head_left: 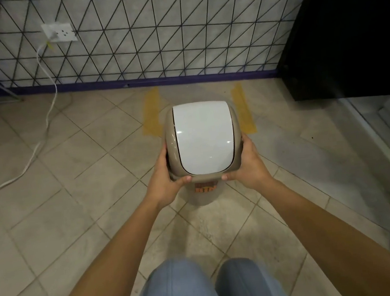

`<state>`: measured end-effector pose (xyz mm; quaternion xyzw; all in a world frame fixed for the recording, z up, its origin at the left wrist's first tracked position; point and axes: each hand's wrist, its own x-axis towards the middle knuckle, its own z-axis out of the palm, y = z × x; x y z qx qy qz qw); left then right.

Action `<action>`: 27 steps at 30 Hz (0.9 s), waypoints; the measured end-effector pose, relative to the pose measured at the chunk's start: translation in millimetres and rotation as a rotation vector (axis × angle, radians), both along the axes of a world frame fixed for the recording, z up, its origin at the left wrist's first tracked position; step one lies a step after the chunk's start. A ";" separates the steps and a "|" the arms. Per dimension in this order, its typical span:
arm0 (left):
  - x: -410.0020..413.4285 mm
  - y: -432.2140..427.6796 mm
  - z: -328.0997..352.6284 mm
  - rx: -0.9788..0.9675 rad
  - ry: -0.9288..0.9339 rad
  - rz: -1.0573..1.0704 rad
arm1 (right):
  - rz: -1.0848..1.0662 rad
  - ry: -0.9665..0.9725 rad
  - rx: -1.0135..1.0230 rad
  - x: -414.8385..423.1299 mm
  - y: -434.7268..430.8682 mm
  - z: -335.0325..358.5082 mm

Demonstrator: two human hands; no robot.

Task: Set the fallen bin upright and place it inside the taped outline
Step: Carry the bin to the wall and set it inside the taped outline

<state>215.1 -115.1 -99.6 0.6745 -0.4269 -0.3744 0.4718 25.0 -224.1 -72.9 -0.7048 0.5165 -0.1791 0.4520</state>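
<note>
The bin (202, 137) is beige with a white swing lid and stands upright, seen from above. An orange label shows on its front below the lid. My left hand (165, 175) grips the lid's left side and my right hand (247, 166) grips its right side, thumbs on the near rim. Yellow tape strips of the outline (152, 113) lie on the tiled floor on both sides of the bin's far half, running to the wall. The bin's base is hidden under the lid, so I cannot tell whether it rests on the floor.
A patterned wall with a purple skirting (133, 83) stands just behind the outline. A white cable (48, 111) runs from a wall socket (59, 32) down across the floor at left. A black cabinet (341, 29) stands at right. My knees (205, 290) are at the bottom.
</note>
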 end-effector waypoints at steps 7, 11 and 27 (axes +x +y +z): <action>12.2 -15.2 1.6 -0.016 0.004 -0.006 | -0.007 -0.023 0.022 10.9 -14.2 -2.9; 23.7 -29.8 -3.1 -0.006 0.022 -0.039 | 0.007 -0.026 -0.018 17.7 -26.6 -5.7; 27.7 -67.0 -7.4 -0.035 0.093 0.057 | -0.071 -0.002 -0.035 12.5 -58.1 -9.8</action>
